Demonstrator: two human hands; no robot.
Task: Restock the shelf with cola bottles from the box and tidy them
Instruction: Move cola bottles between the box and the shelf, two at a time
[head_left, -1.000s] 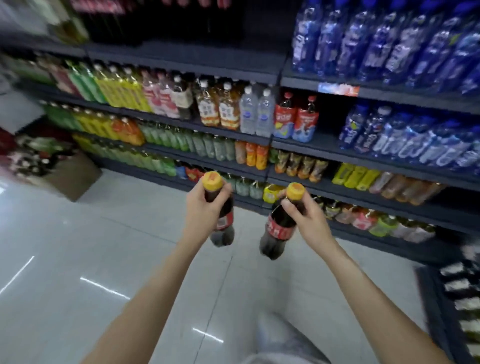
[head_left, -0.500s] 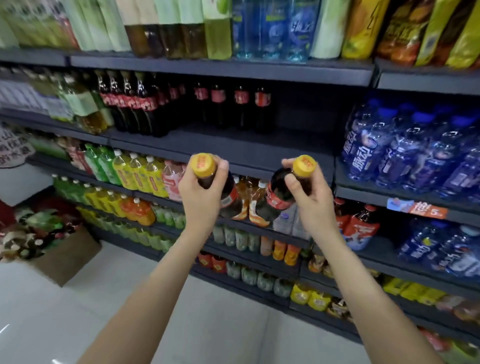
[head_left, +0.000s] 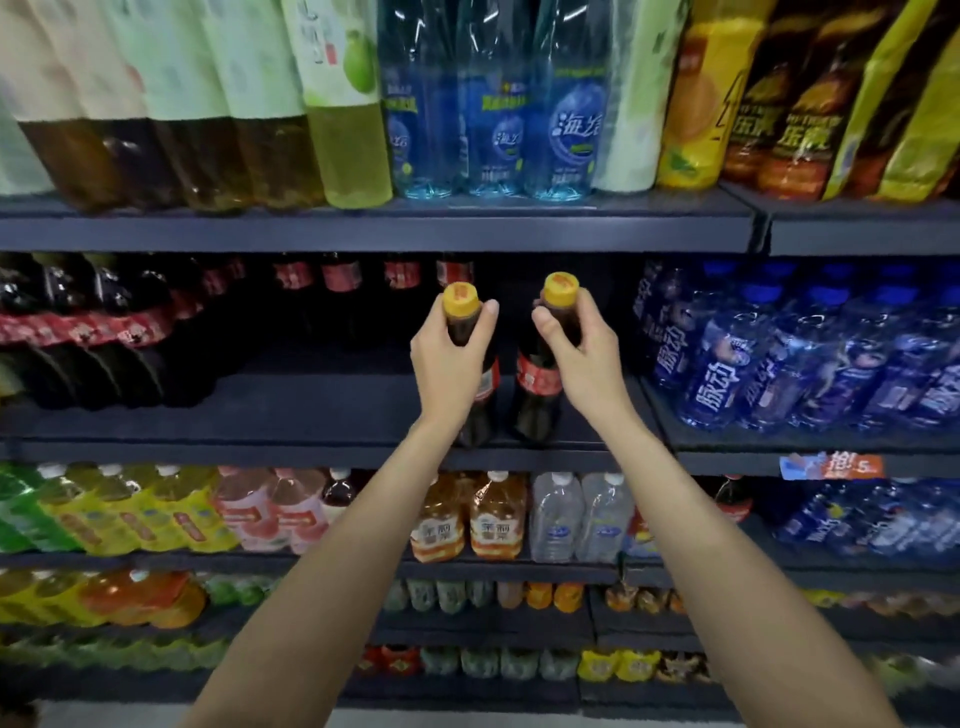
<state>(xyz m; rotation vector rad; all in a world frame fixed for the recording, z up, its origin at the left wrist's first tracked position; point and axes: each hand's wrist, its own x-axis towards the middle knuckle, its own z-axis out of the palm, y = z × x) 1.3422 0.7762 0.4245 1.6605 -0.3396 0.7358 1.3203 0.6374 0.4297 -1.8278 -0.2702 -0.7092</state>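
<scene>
While gripped, both cola bottles (head_left: 537, 384) show yellow caps.

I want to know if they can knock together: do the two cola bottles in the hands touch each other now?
Apart. The head view shows a dark gap between the left cola bottle, gripped by the left hand, and the right cola bottle, gripped by the right hand.

- Your left hand (head_left: 451, 358) and right hand (head_left: 582, 353) are bare: no gloves, rings or watch show.
- Both your forearms are uncovered up to the frame's lower edge; no sleeve shows.
</scene>
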